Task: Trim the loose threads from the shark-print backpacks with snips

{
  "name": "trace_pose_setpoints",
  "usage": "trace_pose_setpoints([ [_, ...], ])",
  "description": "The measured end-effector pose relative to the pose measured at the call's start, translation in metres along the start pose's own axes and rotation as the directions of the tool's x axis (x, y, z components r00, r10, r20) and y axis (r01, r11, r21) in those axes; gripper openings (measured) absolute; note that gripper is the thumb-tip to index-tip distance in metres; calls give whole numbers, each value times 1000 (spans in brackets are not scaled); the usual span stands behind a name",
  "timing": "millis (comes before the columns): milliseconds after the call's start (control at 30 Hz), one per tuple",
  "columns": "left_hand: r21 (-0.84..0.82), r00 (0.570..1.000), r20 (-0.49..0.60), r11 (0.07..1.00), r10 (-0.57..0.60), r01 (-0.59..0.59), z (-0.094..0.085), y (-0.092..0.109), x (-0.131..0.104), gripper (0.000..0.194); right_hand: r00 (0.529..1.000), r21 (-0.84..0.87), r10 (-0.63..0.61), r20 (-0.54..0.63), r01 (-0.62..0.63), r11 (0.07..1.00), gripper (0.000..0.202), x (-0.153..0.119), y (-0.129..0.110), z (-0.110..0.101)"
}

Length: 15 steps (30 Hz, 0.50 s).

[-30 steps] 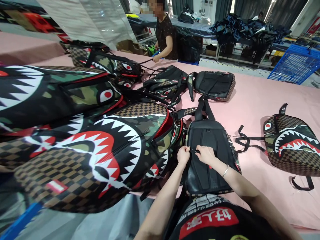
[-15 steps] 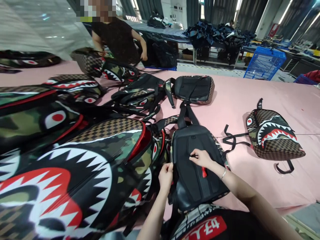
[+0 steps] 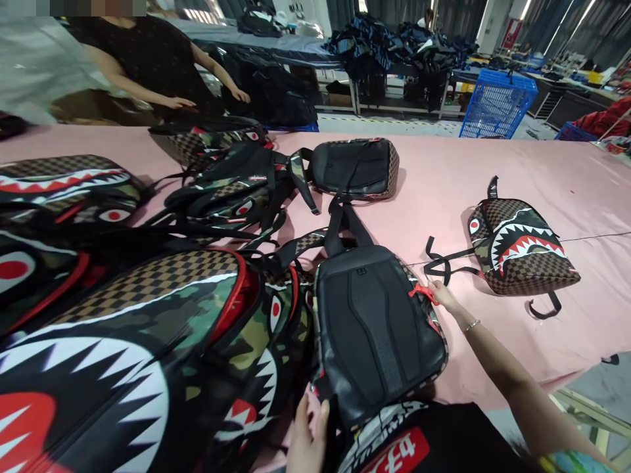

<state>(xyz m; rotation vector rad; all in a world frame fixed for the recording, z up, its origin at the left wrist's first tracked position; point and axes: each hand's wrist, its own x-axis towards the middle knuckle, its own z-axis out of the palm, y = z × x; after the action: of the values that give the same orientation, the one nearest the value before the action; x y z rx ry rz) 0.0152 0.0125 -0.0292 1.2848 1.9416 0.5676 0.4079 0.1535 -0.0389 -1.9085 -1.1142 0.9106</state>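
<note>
A backpack [image 3: 372, 315] with a black padded back panel lies back side up before me on the pink-covered table. My left hand [image 3: 308, 437] is at its lower left corner, thumb and fingers apart beside the black strap. At the pack's right edge, my right hand [image 3: 442, 295] is closed on a small red tool [image 3: 424, 293], which looks like scissors; its far end is hard to make out. Left of the pack stands a large shark-mouth backpack [image 3: 148, 315] in camouflage and brown check, its red-lined opening facing the pack.
Several more shark-mouth backpacks lie to the left, including a checked one [image 3: 64, 180]. Another black-backed pack [image 3: 352, 169] lies beyond mine. A small shark pack [image 3: 527, 246] lies right on the pink table cover [image 3: 542, 177]. Across it stands a person [image 3: 148, 66]; a blue crate [image 3: 497, 105] is behind.
My right hand has moved from the middle of the back panel to its right edge. My left hand has slid down to the lower corner and its fingers have parted. The view has shifted right.
</note>
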Motion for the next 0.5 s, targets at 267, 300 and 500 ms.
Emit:
trace_pose_setpoints([
  [267,61,972,152,983,-181,173,6,11,4,65,999,-56,-48,-23,46,997,37,-36,11,21],
  [300,74,972,138,981,-190,182,0,8,6,63,998,-57,-62,-8,61,996,37,-42,11,23],
  [500,163,968,44,957,-249,239,-25,-4,17,59,991,-64,-122,52,125,990,31,-69,12,31],
])
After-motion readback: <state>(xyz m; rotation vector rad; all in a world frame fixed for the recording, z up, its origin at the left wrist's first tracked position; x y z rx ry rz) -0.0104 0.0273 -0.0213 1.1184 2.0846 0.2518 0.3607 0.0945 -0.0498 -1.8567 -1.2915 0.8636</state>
